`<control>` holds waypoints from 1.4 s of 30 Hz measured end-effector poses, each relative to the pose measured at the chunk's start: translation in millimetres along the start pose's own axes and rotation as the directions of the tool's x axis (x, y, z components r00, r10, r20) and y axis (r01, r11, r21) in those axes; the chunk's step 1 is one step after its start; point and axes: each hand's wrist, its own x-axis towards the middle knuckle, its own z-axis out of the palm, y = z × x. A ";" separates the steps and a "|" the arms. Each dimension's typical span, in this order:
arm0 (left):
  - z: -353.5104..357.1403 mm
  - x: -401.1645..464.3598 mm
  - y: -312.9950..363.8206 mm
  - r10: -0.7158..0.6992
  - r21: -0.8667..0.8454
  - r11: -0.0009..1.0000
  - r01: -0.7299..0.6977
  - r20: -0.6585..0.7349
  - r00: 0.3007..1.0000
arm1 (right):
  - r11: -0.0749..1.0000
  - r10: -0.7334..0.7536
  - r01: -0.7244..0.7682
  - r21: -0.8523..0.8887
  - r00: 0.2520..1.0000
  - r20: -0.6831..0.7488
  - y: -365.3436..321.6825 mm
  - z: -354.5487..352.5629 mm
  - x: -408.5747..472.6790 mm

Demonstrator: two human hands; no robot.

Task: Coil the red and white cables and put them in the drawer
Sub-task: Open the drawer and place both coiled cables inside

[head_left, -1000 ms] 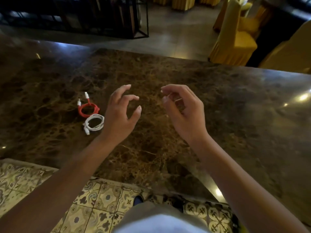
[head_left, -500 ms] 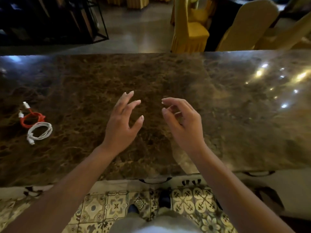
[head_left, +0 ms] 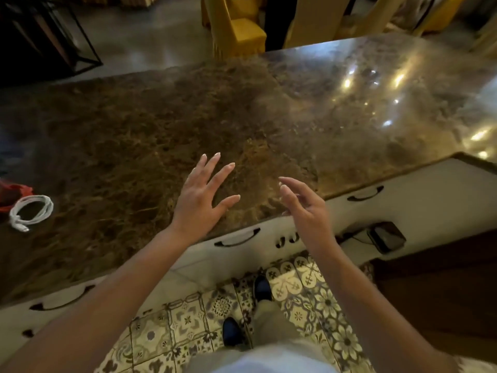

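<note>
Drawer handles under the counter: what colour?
Dark, nearly black drawer handles on white fronts, seen in the head view.

2 cables: 1 white (head_left: 31, 211), 1 red (head_left: 12, 196). 2 hands (head_left: 200, 200) (head_left: 306, 208). 3 drawer handles (head_left: 236, 239) (head_left: 365, 194) (head_left: 61, 298).

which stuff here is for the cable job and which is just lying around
For the job: white cable, coiled; red cable, at the frame's left edge; drawer handle under the marble counter.
Just lying about: dark device; yellow chair.
</note>
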 end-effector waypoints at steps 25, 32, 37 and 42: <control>20.1 -57.3 -4.3 -0.234 0.475 0.875 0.094 0.243 0.941 | 0.761 0.601 -0.630 0.153 0.774 0.200 147.8 30.5 -21.9; 12.7 -51.6 -3.2 -0.248 0.489 0.871 0.056 0.337 0.908 | 0.750 0.560 -0.600 0.278 0.800 0.215 145.1 78.3 -20.8; 10.2 -48.7 -10.0 -0.198 0.502 0.865 -0.020 0.376 0.905 | 0.752 0.547 -0.577 0.318 0.816 0.186 148.3 75.8 -16.9; 11.0 -49.9 -10.2 -0.174 0.523 0.852 -0.018 0.316 0.933 | 0.793 0.509 -0.553 0.254 0.832 0.221 150.6 79.9 -19.8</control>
